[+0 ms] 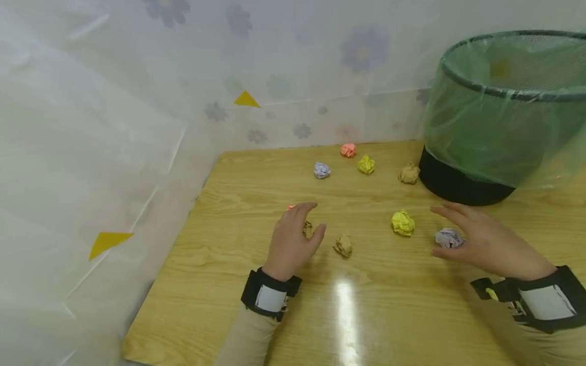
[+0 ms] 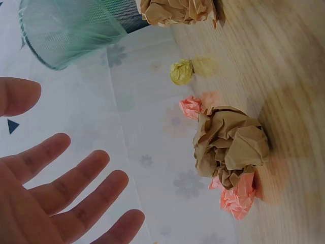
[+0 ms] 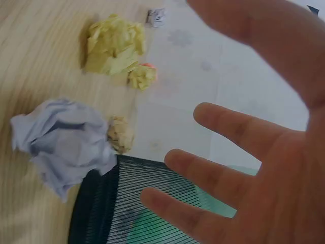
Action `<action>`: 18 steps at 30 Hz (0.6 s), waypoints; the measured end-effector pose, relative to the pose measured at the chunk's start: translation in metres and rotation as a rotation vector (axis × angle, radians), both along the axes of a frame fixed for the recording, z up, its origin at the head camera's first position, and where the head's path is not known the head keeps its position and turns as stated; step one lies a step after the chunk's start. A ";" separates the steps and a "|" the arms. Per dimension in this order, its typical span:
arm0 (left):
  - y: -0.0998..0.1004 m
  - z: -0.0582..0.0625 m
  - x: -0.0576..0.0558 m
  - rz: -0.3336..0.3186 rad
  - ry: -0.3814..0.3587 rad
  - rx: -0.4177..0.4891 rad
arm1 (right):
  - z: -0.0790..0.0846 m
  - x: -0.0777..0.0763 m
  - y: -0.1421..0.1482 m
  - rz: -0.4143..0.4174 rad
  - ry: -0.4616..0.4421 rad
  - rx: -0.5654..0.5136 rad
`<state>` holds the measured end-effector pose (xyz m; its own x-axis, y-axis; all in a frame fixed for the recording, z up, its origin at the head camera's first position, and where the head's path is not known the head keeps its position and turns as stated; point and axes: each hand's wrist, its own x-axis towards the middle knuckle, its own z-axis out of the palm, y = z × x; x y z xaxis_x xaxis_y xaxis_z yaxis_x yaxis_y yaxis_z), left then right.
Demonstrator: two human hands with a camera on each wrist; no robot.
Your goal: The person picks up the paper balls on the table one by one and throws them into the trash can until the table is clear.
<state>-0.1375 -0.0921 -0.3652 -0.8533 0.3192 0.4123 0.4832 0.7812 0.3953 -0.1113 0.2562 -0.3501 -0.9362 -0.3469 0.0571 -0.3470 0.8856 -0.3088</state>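
My left hand (image 1: 291,243) hovers over the table with its fingers spread, holding nothing. A crumpled brown paper ball (image 1: 308,230) shows between its thumb and fingers, apart from them in the left wrist view. Behind that hand a pink paper ball (image 2: 238,201) is partly covered by the brown one. A second brown paper ball (image 1: 343,245) lies to its right. On the right side my right hand (image 1: 490,241) is held with thumb and fingers apart around a pale purple paper ball (image 1: 449,238); the right wrist view shows no contact. A yellow paper ball (image 1: 403,222) lies left of it.
A mesh bin (image 1: 467,185) with a green liner stands at the back right of the wooden table (image 1: 247,188). Near the back lie purple (image 1: 322,170), pink (image 1: 348,150), yellow (image 1: 366,164) and tan (image 1: 409,174) paper balls. A flowered sheet (image 1: 284,66) hangs behind.
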 end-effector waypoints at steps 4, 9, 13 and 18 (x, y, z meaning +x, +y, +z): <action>-0.004 -0.001 0.002 -0.017 0.012 0.014 | -0.008 -0.005 0.007 0.034 -0.014 0.024; -0.007 -0.003 0.004 -0.004 0.011 0.022 | -0.016 -0.009 0.013 0.050 -0.045 0.042; -0.007 -0.007 0.004 -0.002 0.010 0.056 | -0.022 -0.012 0.015 0.056 -0.072 0.036; -0.005 -0.010 0.005 -0.031 0.026 0.090 | -0.027 -0.015 0.016 0.056 -0.093 0.039</action>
<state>-0.1328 -0.0975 -0.3752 -0.8322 0.3064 0.4621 0.5178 0.7275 0.4502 -0.1261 0.2725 -0.3771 -0.9159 -0.3990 -0.0443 -0.3676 0.8777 -0.3073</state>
